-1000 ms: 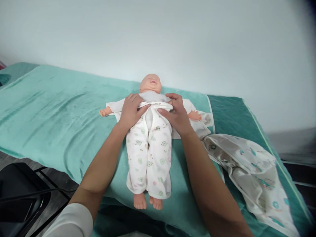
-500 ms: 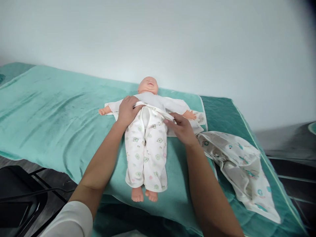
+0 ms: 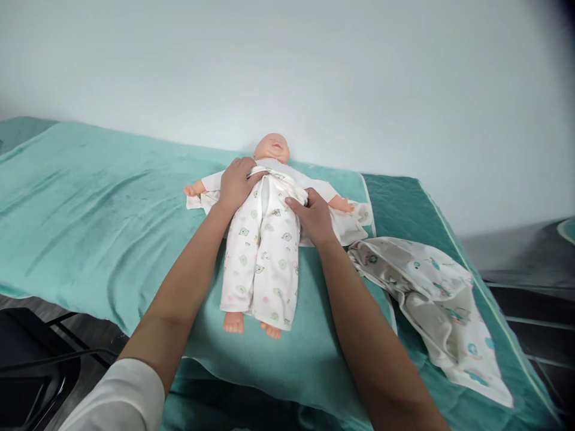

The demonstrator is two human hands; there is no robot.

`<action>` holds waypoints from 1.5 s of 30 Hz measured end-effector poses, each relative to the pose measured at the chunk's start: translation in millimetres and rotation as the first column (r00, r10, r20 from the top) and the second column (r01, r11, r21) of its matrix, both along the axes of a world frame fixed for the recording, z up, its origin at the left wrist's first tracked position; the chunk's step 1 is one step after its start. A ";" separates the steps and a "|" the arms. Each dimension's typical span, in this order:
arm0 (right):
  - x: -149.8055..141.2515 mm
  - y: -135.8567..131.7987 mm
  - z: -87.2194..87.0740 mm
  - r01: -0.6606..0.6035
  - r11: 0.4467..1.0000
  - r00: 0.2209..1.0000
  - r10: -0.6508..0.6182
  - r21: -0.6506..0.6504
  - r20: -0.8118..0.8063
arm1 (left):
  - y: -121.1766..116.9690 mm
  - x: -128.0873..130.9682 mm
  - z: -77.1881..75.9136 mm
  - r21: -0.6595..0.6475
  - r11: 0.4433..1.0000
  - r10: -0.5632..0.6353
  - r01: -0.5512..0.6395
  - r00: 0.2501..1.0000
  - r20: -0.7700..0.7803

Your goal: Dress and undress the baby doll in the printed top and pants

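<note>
A baby doll (image 3: 272, 148) lies on its back on a teal towel (image 3: 99, 203), head toward the wall, arms spread. It wears a white top and white printed trousers (image 3: 260, 257). My left hand (image 3: 236, 185) is closed on the trousers' waistband at the doll's left-hand side of the picture. My right hand (image 3: 314, 218) grips the waistband on the other side, fingers curled into the cloth. The waistband sits high on the doll's chest. Bare feet stick out of the trouser legs.
A crumpled printed white cloth (image 3: 431, 293) lies on the bed to the right of the doll. A darker green quilted cover (image 3: 404, 203) shows at the right. A white wall stands behind. A black chair (image 3: 31, 365) is at the lower left by the bed edge.
My right hand moved from the doll's side back onto the waistband. Both hands have drawn the waistband higher up the chest. The doll sits a little further from me in the picture.
</note>
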State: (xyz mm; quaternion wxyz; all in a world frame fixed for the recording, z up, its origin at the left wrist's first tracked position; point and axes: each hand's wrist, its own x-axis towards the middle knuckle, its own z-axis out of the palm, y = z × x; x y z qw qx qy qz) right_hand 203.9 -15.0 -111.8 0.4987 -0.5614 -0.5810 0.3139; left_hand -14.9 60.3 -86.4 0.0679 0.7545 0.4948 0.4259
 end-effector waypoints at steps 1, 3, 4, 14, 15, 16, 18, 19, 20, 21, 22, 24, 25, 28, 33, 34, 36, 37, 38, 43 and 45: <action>-0.7 2.4 0.4 0.007 1.000 1.000 -0.007 0.009 0.007 | 1.8 0.5 -0.3 -0.002 1.000 -0.005 0.005 1.000 0.004; -2.3 6.2 1.2 0.016 1.000 1.000 -0.016 0.019 0.011 | 4.1 0.7 -1.3 -0.005 1.000 -0.011 0.011 1.000 0.004; -3.1 7.3 1.4 0.019 1.000 1.000 -0.019 0.020 0.013 | 4.3 0.5 -2.1 -0.006 1.000 -0.008 0.008 1.000 0.002; -1.1 3.3 -2.3 0.015 1.000 0.999 -0.016 0.024 0.036 | -30.0 -9.7 -5.8 0.063 0.997 0.039 -0.032 0.993 -0.110; -0.8 3.7 -2.7 0.014 1.000 0.999 -0.015 0.026 0.034 | -37.6 -11.4 -6.5 0.068 0.997 0.035 -0.027 0.992 -0.119; -0.8 4.2 -3.1 0.010 0.999 0.999 -0.011 0.030 0.030 | -46.0 -13.2 -7.7 0.072 0.997 0.031 -0.022 0.992 -0.123; -1.0 5.5 -3.4 0.001 0.999 1.000 -0.002 0.045 0.024 | -64.4 -16.5 -11.1 0.078 0.997 0.028 -0.019 0.993 -0.111; -1.5 6.2 -3.3 -0.003 0.999 1.000 0.002 0.051 0.022 | -73.6 -17.8 -13.2 0.079 0.997 0.030 -0.022 0.995 -0.097; -2.1 6.8 -3.2 -0.007 0.999 1.000 0.006 0.054 0.022 | -82.1 -18.7 -15.3 0.076 0.997 0.034 -0.028 0.996 -0.080; -3.0 7.2 -3.1 -0.011 0.998 1.000 0.010 0.054 0.022 | -89.5 -19.4 -17.1 0.070 0.997 0.039 -0.035 0.997 -0.061; -4.2 7.5 -2.9 -0.014 0.999 1.000 0.013 0.053 0.022 | -95.4 -19.8 -18.6 0.060 0.997 0.044 -0.041 0.998 -0.043; -7.2 7.0 -2.5 -0.011 0.998 1.000 0.010 0.069 0.016 | -102.2 -20.3 -20.4 0.033 0.998 0.052 -0.051 0.999 -0.015; -8.9 5.9 -2.1 -0.003 0.995 1.000 0.001 0.101 0.012 | -103.2 -20.6 -20.8 0.020 0.998 0.054 -0.054 0.999 -0.004; -12.5 -2.4 0.1 0.023 0.963 1.000 -0.020 0.269 -0.016 | -100.1 -21.9 -21.0 -0.009 0.998 0.066 -0.066 0.998 0.012; -4.6 -32.7 4.7 -0.046 0.922 0.994 0.079 0.384 -0.071 | -93.7 -23.7 -23.4 -0.033 0.996 0.083 -0.083 0.997 -0.012; -1.2 -39.1 5.4 -0.079 0.926 0.991 0.112 0.370 -0.067 | -93.3 -23.6 -24.1 -0.031 0.996 0.081 -0.082 0.997 -0.015; 5.6 -49.7 6.4 -0.138 0.943 0.986 0.161 0.304 -0.052 | -92.6 -23.1 -25.1 -0.027 0.997 0.076 -0.076 0.997 -0.015; 8.5 -53.3 7.0 -0.158 0.954 0.984 0.175 0.254 -0.043 | -92.3 -22.8 -25.3 -0.028 0.997 0.072 -0.073 0.997 -0.012; 10.9 -55.8 7.5 -0.175 0.964 0.982 0.184 0.198 -0.027 | -92.0 -22.5 -25.4 -0.031 0.997 0.069 -0.069 0.998 -0.006; 18.2 -56.2 9.1 -0.239 0.971 0.965 0.235 0.025 0.121 | -91.6 -23.9 -25.5 -0.041 0.999 0.037 -0.033 0.993 0.109; 21.6 -55.0 9.0 -0.268 0.963 0.950 0.269 -0.030 0.161 | -93.1 -26.5 -26.7 -0.079 0.997 0.025 -0.011 0.982 0.185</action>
